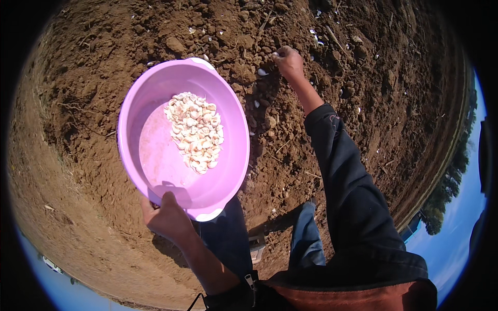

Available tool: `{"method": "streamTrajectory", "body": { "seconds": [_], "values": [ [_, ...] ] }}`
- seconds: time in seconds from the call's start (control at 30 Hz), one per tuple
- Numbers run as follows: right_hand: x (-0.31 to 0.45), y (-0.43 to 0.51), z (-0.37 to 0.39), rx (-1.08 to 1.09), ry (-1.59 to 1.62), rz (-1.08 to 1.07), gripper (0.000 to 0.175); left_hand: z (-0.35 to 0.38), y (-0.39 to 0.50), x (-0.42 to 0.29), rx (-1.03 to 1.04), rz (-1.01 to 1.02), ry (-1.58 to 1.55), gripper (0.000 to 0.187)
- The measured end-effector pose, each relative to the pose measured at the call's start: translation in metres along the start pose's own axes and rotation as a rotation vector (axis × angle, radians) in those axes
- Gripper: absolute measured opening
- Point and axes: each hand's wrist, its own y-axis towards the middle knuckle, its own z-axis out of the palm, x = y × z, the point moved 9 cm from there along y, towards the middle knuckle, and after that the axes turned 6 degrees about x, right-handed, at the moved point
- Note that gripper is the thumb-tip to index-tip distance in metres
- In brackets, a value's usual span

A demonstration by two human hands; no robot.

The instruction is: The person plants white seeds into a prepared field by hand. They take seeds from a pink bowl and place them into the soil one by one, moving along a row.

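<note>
My left hand (167, 217) grips the near rim of a pink plastic basin (131, 155), thumb over the edge. Peeled-apart garlic cloves (197, 134) lie in a heap on the right side of the basin's floor. Reaching out over the soil, my right hand (288, 62) pinches a garlic clove (276, 55) between its fingertips. Just below that hand, a loose clove (262, 72) rests on the ground, and another clove (256, 104) lies nearer to me, in a shaded line of soil beside the basin.
Cloddy brown soil (284, 136) spreads all round, with scattered cloves and white bits of garlic skin (317, 40). A small block-like object (256, 248) stands between my legs. Smoother ground (70, 217) lies at the left. Trees (447, 194) and a parked vehicle (52, 265) show far off.
</note>
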Motion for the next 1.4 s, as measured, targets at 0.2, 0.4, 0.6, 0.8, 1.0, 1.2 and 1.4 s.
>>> {"method": "streamTrajectory", "body": {
  "seconds": [0.2,0.4,0.6,0.8,1.0,1.2,1.4],
  "values": [
    [0.006,0.017,0.018,-0.06,-0.244,-0.081,0.017,-0.002,0.015,0.005,0.05,-0.035,0.009,0.045],
    [0.014,0.035,0.034,-0.048,-0.352,-0.09,0.015,-0.002,0.021,0.006,0.021,-0.056,0.004,0.041],
    [0.03,0.046,0.05,-0.044,-0.577,-0.191,0.015,-0.011,0.026,0.006,-0.04,-0.081,0.314,0.031],
    [0.036,0.031,0.043,-0.049,-0.514,-0.31,0.014,-0.003,0.021,0.0,-0.002,-0.052,0.152,0.034],
    [0.033,0.023,0.043,-0.084,-0.559,-0.248,0.016,0.003,0.017,-0.003,0.076,-0.134,0.244,0.033],
    [0.016,0.043,-0.048,-0.359,-0.444,-0.119,0.02,0.007,0.011,-0.012,0.066,-0.053,0.106,0.034],
    [-0.027,0.056,-0.055,-0.1,-0.615,-0.077,0.048,0.007,0.007,-0.011,0.082,0.023,0.047,0.041]
  ]
}}
